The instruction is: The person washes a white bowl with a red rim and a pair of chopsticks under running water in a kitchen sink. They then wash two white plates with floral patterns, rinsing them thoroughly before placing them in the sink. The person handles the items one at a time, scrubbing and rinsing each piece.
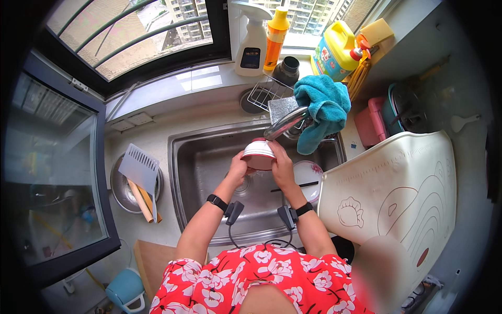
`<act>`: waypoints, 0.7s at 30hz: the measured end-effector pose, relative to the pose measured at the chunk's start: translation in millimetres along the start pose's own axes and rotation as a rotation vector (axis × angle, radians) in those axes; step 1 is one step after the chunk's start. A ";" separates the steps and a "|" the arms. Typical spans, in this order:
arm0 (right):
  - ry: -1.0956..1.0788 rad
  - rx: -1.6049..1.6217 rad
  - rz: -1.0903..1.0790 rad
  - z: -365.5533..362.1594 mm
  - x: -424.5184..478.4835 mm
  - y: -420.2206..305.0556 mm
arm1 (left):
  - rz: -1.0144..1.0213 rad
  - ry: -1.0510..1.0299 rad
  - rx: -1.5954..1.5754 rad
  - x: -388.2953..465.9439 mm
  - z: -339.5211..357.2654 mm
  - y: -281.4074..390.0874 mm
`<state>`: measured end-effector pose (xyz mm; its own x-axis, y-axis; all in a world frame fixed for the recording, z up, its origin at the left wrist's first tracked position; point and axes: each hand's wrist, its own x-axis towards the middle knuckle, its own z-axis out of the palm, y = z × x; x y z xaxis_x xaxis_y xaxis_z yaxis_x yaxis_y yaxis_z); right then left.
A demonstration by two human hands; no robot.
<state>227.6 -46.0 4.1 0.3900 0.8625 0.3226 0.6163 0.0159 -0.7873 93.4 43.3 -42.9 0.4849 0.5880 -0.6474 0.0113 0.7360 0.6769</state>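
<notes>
Under the spout of the metal faucet [286, 122], both my hands hold a white bowl with red rims [259, 153], tilted on its side over the stainless steel sink [208, 157]. My left hand [238, 169] grips its left edge, and my right hand [281, 167] grips its right edge. A white plate with a pink flower pattern [310, 172] lies in the sink at the right, partly behind my right forearm. A dark stick-like utensil [310, 184] crosses that plate. A teal cloth [323, 106] hangs over the faucet.
Left of the sink, a metal colander [117, 192] holds a grey slotted turner [139, 165] and wooden-handled tools. A large cream silicone mat [376, 188] leans at the right. Bottles [251, 47] and a yellow jug [333, 51] stand on the windowsill. A wire rack [270, 92] sits behind the sink.
</notes>
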 end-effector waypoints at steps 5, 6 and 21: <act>0.160 0.046 0.085 -7.2 -11.2 16.8 | 0.811 0.106 0.439 -2.5 25.7 1.2; 0.178 0.049 0.128 -5.6 -13.3 21.0 | 0.922 0.092 0.526 -7.5 30.2 7.9; 0.231 0.054 -0.067 -4.2 8.4 -7.5 | 1.199 -0.147 0.993 -44.9 31.7 67.8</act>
<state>229.2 -41.0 14.9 0.4994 0.7201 0.4817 0.6112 0.1012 -0.7850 100.1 56.3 43.2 0.7105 0.5664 0.4175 0.0923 -0.6633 0.7427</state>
